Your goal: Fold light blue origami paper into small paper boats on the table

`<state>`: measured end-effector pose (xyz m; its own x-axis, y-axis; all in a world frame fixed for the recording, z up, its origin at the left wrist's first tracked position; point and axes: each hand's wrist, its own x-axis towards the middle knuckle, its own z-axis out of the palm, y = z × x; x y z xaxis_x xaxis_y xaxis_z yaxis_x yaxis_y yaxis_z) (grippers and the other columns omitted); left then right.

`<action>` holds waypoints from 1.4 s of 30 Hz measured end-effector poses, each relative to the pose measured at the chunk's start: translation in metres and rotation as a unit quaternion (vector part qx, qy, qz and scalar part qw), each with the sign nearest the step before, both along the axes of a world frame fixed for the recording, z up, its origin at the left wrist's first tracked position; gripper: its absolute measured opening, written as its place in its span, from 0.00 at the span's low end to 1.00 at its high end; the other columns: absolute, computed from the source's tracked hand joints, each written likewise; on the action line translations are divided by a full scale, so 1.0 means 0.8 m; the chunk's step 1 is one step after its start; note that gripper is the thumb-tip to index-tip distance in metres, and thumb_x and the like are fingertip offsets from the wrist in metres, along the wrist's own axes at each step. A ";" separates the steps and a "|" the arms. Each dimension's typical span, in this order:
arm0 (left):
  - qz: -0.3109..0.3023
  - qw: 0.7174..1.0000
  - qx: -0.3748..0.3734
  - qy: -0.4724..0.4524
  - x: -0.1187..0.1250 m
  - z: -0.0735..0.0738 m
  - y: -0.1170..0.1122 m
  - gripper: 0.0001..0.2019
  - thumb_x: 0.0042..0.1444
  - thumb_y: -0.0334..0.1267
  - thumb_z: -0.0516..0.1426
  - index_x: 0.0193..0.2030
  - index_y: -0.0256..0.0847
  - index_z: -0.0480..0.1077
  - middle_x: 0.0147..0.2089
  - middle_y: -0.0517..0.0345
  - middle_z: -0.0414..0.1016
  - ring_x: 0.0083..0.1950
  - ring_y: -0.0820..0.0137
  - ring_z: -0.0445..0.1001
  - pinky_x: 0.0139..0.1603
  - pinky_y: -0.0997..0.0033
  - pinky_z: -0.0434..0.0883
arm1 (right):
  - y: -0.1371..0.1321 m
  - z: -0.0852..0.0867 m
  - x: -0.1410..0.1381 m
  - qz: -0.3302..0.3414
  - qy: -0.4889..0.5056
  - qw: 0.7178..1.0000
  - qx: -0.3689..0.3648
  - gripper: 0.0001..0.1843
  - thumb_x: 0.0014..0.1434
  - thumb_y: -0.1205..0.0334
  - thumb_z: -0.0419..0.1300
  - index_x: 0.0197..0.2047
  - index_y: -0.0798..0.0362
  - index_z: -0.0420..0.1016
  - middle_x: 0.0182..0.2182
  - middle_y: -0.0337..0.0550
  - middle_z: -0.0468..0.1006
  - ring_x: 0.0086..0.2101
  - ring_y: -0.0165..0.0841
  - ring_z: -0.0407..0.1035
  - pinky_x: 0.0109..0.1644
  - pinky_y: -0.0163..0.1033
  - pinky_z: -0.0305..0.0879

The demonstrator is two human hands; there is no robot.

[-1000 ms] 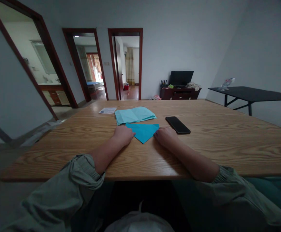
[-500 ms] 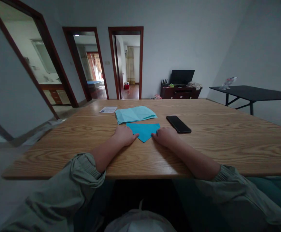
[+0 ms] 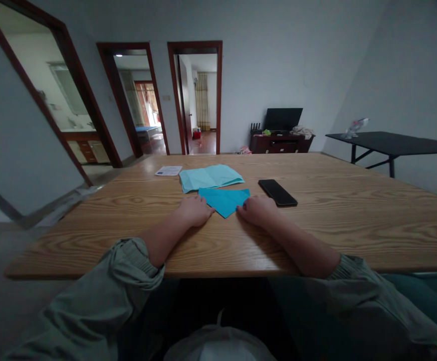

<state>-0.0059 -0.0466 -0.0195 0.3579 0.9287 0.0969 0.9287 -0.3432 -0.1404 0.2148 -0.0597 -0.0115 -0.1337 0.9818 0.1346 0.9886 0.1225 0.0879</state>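
A bright blue sheet of folded paper [image 3: 224, 202] lies on the wooden table in front of me, its point toward me and its long straight edge away. My left hand [image 3: 194, 211] is closed at its left side, fingertips at the paper's edge and thumb low beside it. At the right side, my right hand [image 3: 258, 211] has its fingers curled around the edge, with the thumb by the lower slanted side. Just behind lies lighter turquoise paper [image 3: 211, 177], which looks layered. The undersides of both hands are hidden.
On the wooden table [image 3: 354, 215], a black phone [image 3: 277, 192] lies right of my right hand. A small white card [image 3: 169, 171] rests at the back left. Farther off stand a black table [image 3: 395, 144] and a television [image 3: 283, 120] on a dark cabinet.
The blue paper has shifted slightly away from me and to the right, its far edge now closer to the turquoise paper. Both hands stay at its sides; my left thumb sits farther off its surface.
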 end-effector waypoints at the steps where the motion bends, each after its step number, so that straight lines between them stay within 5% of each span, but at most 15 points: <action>1: -0.005 1.000 -0.002 0.002 -0.002 0.000 0.002 0.32 0.58 0.60 0.40 0.51 0.36 0.69 0.55 0.38 0.68 0.54 0.53 0.68 0.51 0.57 0.62 | 0.000 0.000 0.001 0.001 0.000 1.000 -0.001 0.30 0.58 0.41 0.46 0.37 0.56 0.79 0.38 0.61 0.77 0.39 0.46 0.72 0.42 0.45 0.64; 9: -0.056 0.994 -0.087 -0.041 -0.034 0.013 0.026 0.28 0.55 0.61 0.46 0.45 0.40 0.71 0.49 0.45 0.72 0.46 0.59 0.71 0.45 0.65 0.67 | 0.003 0.000 0.007 0.018 -0.002 1.000 0.005 0.31 0.57 0.40 0.46 0.36 0.57 0.79 0.39 0.62 0.77 0.41 0.48 0.70 0.42 0.46 0.62; 16: -0.062 0.985 -0.116 -0.116 -0.055 0.012 0.048 0.22 0.56 0.49 0.51 0.54 0.42 0.67 0.55 0.51 0.70 0.52 0.64 0.69 0.51 0.71 0.64 | 0.001 -0.001 0.011 0.041 -0.008 0.999 0.019 0.29 0.57 0.41 0.48 0.39 0.55 0.79 0.41 0.60 0.76 0.46 0.49 0.66 0.48 0.49 0.60; 23: -0.070 0.984 -0.090 -0.138 -0.060 0.002 0.059 0.25 0.53 0.50 0.53 0.56 0.42 0.66 0.56 0.52 0.69 0.54 0.64 0.69 0.54 0.70 0.63 | -0.004 -0.001 0.006 0.243 0.069 0.968 0.009 0.38 0.51 0.38 0.56 0.62 0.45 0.60 0.62 0.50 0.59 0.60 0.48 0.51 0.61 0.53 0.44; 31: -0.070 0.985 -0.067 -0.146 -0.055 0.004 0.054 0.23 0.53 0.48 0.55 0.54 0.41 0.68 0.53 0.51 0.72 0.51 0.63 0.70 0.52 0.70 0.64 | -0.002 0.005 0.002 0.251 0.122 0.960 -0.025 0.33 0.53 0.43 0.57 0.60 0.48 0.64 0.48 0.47 0.74 0.44 0.39 0.70 0.46 0.38 0.61; 42: -0.083 0.973 -0.039 -0.213 -0.053 -0.013 0.073 0.25 0.51 0.46 0.55 0.56 0.42 0.68 0.50 0.52 0.72 0.48 0.65 0.71 0.50 0.71 0.65 | 0.003 -0.003 0.004 0.278 0.160 0.947 0.003 0.37 0.47 0.38 0.60 0.57 0.48 0.66 0.50 0.48 0.71 0.45 0.41 0.68 0.48 0.42 0.61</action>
<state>-0.0481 0.0117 -0.0298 0.4461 0.8723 0.2003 0.8281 -0.4872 0.2772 0.2178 -0.0577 -0.0136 -0.5809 0.7710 0.2609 0.7479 0.6321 -0.2028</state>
